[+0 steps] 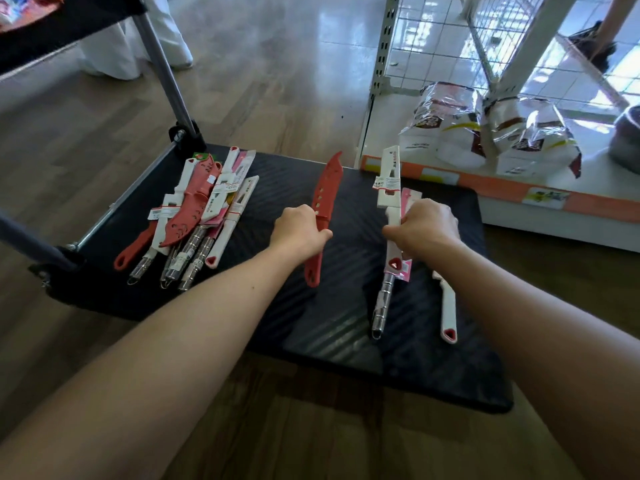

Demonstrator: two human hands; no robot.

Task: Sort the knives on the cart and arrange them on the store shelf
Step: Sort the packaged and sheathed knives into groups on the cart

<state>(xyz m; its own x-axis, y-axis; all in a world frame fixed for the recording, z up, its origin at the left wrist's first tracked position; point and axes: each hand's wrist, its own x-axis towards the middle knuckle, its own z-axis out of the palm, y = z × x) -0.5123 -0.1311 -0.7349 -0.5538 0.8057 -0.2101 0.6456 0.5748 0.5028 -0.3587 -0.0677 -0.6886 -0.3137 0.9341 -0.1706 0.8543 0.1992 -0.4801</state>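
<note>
My left hand grips a red knife in a red perforated sheath above the middle of the black cart deck, its tip pointing away from me. My right hand grips a bundle of packaged knives with white and pink sleeves; a steel handle hangs below the fist. A white-handled knife lies on the deck just right of that handle. A pile of several packaged knives, red, white and steel-handled, lies at the deck's left.
The cart's metal handle frame rises at the left. The store shelf base with an orange price strip stands at the right, holding wrapped white packs. A wire grid panel backs it. Wood floor surrounds the cart.
</note>
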